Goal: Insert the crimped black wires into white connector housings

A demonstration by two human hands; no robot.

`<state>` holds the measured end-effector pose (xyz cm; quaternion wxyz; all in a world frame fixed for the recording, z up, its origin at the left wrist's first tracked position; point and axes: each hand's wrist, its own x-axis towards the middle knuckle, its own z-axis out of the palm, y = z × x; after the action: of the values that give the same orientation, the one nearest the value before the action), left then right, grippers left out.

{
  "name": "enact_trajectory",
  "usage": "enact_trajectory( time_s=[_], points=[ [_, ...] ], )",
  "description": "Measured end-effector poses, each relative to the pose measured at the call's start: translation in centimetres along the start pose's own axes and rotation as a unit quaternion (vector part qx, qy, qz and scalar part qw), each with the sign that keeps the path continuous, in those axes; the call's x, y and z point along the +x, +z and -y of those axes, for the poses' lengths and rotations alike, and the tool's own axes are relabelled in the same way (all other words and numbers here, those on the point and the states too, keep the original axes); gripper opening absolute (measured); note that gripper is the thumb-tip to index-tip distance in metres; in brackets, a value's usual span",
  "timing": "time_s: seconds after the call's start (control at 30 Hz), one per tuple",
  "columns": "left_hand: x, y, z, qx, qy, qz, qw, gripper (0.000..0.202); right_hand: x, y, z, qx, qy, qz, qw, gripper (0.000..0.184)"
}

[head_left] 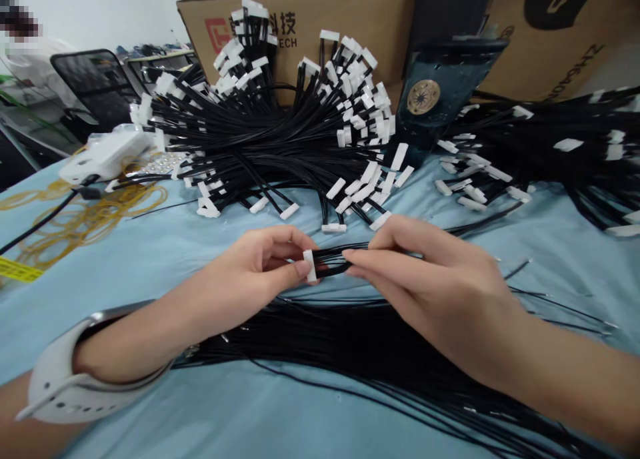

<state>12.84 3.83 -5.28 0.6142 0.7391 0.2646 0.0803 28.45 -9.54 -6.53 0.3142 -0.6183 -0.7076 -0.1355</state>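
Observation:
Between thumb and fingers, my left hand (pixel 273 262) pinches a white connector housing (pixel 310 265), seen at the middle of the view. Several black wires (pixel 333 253) run from its right side toward my right hand (pixel 440 285). My right hand is closed on these wires a short way from the housing, its thumb and forefinger pressed together. Below both hands lies a thick bundle of loose black wires (pixel 345 339) with small metal ends. My right forearm covers part of that bundle.
Behind my hands a big heap of black cables (pixel 270 139) with white connectors leans near a cardboard box (pixel 320 12). A dark blue container (pixel 440 92) and another cable pile (pixel 590 152) stand to the right. Yellow rubber bands (pixel 95 219) and a white device (pixel 107 153) lie left. A person sits far left.

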Motion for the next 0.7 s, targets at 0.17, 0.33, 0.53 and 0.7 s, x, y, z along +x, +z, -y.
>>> enact_trajectory(
  time_s=[0.17, 0.33, 0.53, 0.7],
  points=[
    [-0.2, 0.1, 0.0, 0.028, 0.029, 0.013, 0.999, 0.002, -0.4, 0.6, -0.1, 0.021, -0.048, 0.055, 0.997, 0.012],
    [-0.2, 0.1, 0.1, 0.053, 0.047, 0.026, 0.997, 0.006, -0.2, 1.1, -0.5, 0.051, -0.050, 0.069, 0.995, 0.008],
    [-0.3, 0.3, 0.1, 0.062, 0.037, 0.023, 0.997, 0.006, -0.2, 1.0, -0.6, 0.058, -0.071, 0.064, 0.994, 0.007],
    [-0.3, 0.2, 0.0, 0.050, 0.035, 0.020, 0.998, 0.005, -0.3, 0.8, -0.4, 0.058, -0.096, 0.055, 0.992, 0.010]
  ],
)
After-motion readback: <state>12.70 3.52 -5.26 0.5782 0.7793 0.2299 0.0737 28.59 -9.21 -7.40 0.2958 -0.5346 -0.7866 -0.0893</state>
